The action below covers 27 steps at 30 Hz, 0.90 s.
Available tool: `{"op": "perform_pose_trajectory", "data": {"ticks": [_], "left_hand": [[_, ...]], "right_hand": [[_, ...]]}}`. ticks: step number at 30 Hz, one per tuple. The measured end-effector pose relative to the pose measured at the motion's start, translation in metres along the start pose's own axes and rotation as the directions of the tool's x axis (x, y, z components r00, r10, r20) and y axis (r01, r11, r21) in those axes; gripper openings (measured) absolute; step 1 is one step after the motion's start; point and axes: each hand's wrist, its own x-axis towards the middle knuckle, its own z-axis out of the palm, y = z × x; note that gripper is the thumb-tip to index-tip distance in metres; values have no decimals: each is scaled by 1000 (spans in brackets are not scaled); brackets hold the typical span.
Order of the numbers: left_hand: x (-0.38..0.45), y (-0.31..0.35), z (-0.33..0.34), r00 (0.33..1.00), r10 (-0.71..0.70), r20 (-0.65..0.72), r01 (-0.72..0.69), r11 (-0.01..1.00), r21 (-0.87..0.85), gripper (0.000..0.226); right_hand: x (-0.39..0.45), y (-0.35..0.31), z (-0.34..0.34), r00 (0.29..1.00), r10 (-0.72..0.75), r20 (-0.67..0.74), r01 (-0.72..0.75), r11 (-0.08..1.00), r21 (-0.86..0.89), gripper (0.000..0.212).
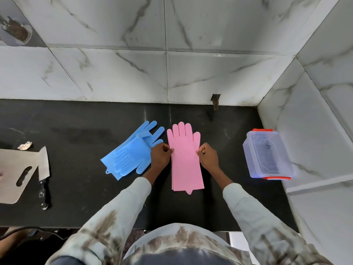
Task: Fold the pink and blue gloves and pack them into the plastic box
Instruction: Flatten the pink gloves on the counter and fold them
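Head view shows us standing at a black counter (76, 188) that runs across the middle of the frame, with marble wall tiles above. At centre lie the pink gloves (186, 159), stacked flat and full length, fingers toward the wall; we judge them not yet folded. Just left of them lie the blue gloves (131, 150), one laid across the other, loose and unfolded too. At right of the frame stands the plastic box (267, 155), its lid on and clipped by orange latches, well apart from the gloves; so folding, opening and packing all remain. At far left rest a cutting board (17, 173) and a cleaver (44, 169). Our left hand (160, 156) pinches the pink gloves' left edge, and our right hand (208, 156) pinches the right edge.
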Motion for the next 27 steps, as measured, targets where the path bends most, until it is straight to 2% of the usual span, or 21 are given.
{"op": "perform_pose_trajectory", "data": {"ticks": [10,14,19,23,27], "left_hand": [[5,2,5,999,-13,-33,13,1000,-1,20],[5,3,5,999,12,-49,-11,1000,16,18],[2,3,3,1000,2,-19,-2,1000,-6,21],[-3,9,3,999,-24,33,23,1000,15,31],[-12,11,7,997,-81,5,80,995,58,43]], "right_hand": [[4,-11,-5,994,-72,77,90,960,-264,19],[4,-15,-6,986,-143,91,166,924,-343,27],[4,-17,-7,979,-156,130,194,903,-383,34],[5,-18,-13,981,-70,183,134,922,-364,28],[2,-13,-16,979,-19,204,83,947,-309,31]]}}
